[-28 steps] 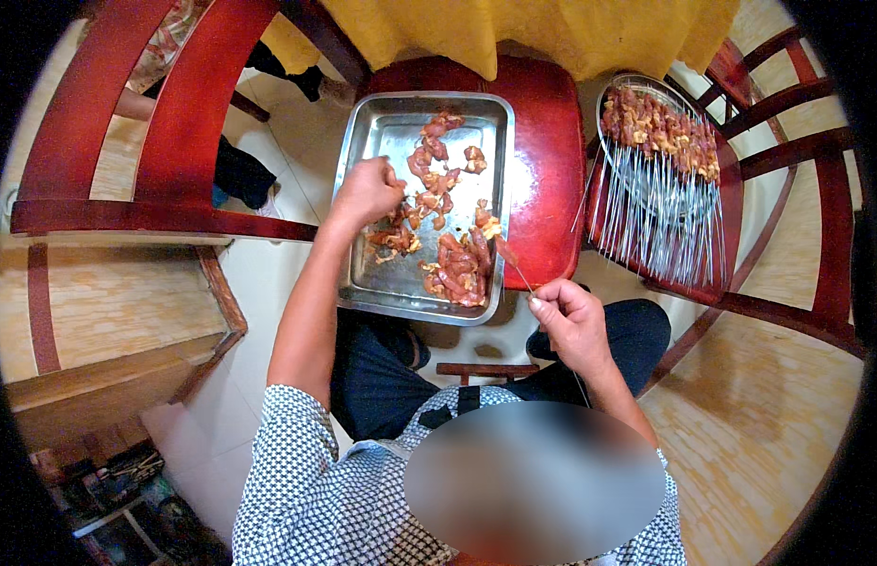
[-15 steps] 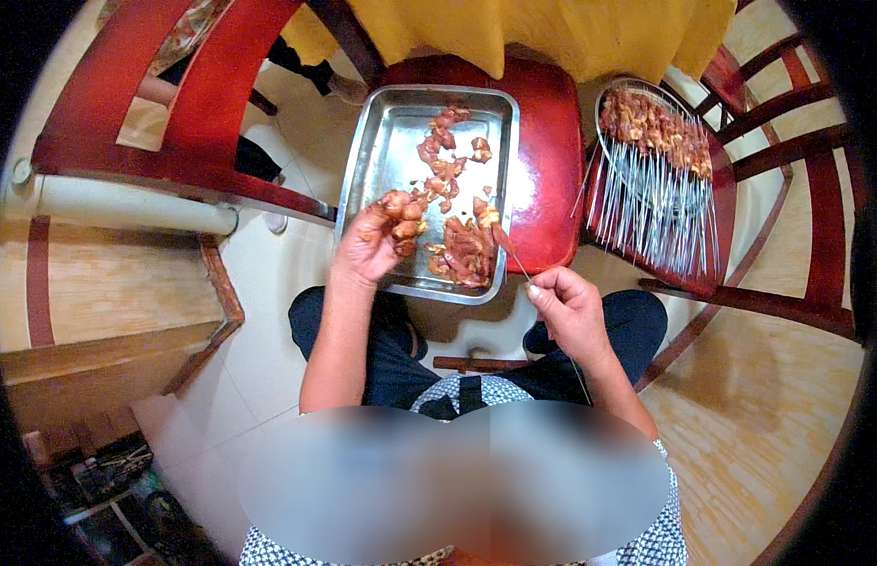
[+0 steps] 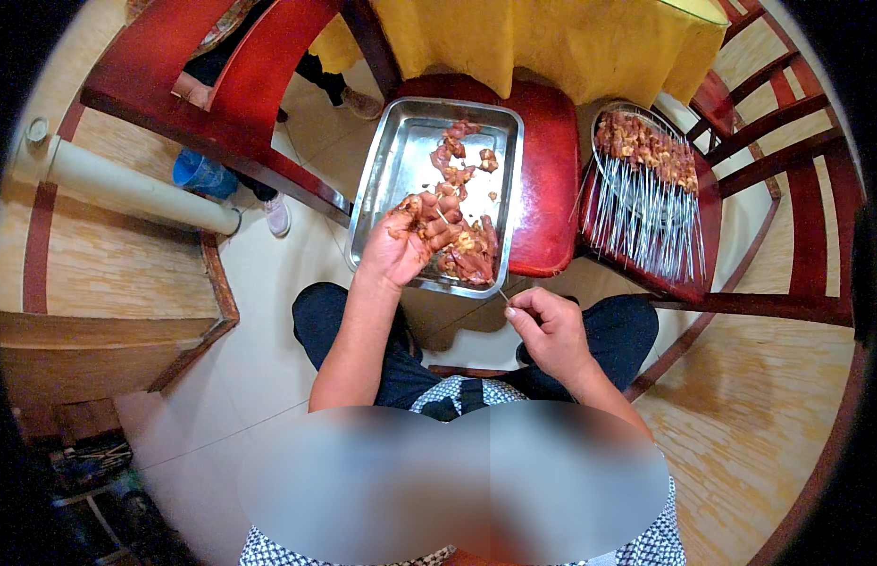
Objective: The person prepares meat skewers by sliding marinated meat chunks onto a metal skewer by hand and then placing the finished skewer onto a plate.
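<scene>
My right hand (image 3: 549,327) is closed in a pinch around a thin metal skewer (image 3: 503,296), which points up and left over the tray's near right corner. Where the skewer ends among the meat is hard to make out. Above the tray's left part is my left hand (image 3: 407,238), palm turned up, fingers apart and slightly curled, smeared with reddish-brown marinade. No piece of meat shows clearly in it. Pieces of raw marinated meat (image 3: 476,257) are heaped beside its fingers in the metal tray (image 3: 386,127), and more pieces trail toward the far side.
The tray rests on a red chair seat (image 3: 549,189). On another chair at the right, a round metal platter (image 3: 603,172) carries several loaded meat skewers (image 3: 646,149). A yellow cloth (image 3: 542,47) hangs behind. Another person's shoe (image 3: 278,215) and a blue bucket (image 3: 202,174) are at the left.
My left hand has shifted right and its fingers have opened out from a curl around meat pieces. My right hand has moved slightly left and down with the skewer. The view has shifted a little.
</scene>
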Demonstrator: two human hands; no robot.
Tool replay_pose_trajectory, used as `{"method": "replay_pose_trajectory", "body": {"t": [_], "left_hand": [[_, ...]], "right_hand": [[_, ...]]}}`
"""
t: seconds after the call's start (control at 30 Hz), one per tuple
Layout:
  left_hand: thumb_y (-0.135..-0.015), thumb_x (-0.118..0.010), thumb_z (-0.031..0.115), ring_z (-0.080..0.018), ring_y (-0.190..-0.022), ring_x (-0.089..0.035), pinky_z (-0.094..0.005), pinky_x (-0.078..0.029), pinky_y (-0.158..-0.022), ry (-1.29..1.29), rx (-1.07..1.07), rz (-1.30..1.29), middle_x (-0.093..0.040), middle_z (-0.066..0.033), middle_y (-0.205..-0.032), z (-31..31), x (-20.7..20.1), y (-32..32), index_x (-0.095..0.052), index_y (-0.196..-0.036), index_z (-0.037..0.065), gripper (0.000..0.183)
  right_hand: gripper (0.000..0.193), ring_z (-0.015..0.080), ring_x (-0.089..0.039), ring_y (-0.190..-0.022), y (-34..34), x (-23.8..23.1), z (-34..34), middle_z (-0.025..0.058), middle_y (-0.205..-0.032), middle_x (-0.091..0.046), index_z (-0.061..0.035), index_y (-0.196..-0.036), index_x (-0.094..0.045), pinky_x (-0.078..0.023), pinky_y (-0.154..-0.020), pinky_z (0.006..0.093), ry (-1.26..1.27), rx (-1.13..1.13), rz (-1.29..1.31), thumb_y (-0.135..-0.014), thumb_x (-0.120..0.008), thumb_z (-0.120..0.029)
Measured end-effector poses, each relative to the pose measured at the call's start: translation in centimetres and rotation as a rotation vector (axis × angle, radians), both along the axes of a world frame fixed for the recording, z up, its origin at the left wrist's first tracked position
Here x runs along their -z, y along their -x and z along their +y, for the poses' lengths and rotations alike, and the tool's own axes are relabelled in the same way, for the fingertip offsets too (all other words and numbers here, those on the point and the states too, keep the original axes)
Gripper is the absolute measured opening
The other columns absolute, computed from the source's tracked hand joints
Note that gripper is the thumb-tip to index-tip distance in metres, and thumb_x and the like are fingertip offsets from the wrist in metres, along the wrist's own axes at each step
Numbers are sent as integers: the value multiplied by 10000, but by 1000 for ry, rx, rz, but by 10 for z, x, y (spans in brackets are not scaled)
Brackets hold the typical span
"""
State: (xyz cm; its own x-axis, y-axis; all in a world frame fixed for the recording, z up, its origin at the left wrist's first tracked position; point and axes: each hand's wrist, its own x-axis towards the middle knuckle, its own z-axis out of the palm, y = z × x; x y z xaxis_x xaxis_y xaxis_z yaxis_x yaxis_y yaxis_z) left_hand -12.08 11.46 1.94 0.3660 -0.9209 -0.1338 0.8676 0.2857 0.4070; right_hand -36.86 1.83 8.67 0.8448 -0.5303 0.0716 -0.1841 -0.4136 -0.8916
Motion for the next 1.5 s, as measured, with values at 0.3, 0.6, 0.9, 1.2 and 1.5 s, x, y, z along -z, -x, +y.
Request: {"method": "replay_pose_trajectory", "body": {"t": [0.3,0.6,0.9,1.2,1.5], "left_hand": [[-930,-509,172,-287,-981,-634,-386,-542,-830,-64,-19,-94,-627,-176,-1101,4,-18,5,-562,-1059,-6,226],[-948,-475,140,-247,-898,-653,-338,-558,-769,-165,-63,-150,-643,-150,-999,1,-30,13,-545,-1064,-34,221],[-957,-466,174,-286,-930,-646,-391,-530,-851,-98,-140,-120,-642,-149,-1016,-5,-23,20,-553,-1044,1,213],[-955,-478,171,-257,-901,-647,-348,-548,-808,-26,-100,-100,-648,-146,-964,-4,-31,15,-549,-1009,-5,197],[-944,-501,181,-262,-887,-653,-381,-547,-813,-41,-153,-162,-652,-140,-961,-9,-28,25,-556,-1024,-6,210]], "right_hand": [[95,281,-624,-633,1,-12,7,142,-707,-614,-7,-819,-606,-482,-570,354,129,-15,15,-802,-648,-91],[85,274,-625,-632,-1,-15,10,143,-715,-621,0,-812,-608,-484,-572,349,107,9,-8,-805,-644,-77],[84,285,-639,-672,-7,-5,19,148,-735,-626,-4,-837,-617,-500,-597,350,152,24,-60,-815,-638,-83],[86,287,-642,-685,-1,-2,16,135,-762,-637,-8,-841,-619,-506,-597,354,207,0,-80,-813,-642,-85],[79,282,-641,-681,-1,-5,14,129,-749,-631,-11,-831,-612,-504,-591,357,254,-19,-95,-809,-641,-82]]}}
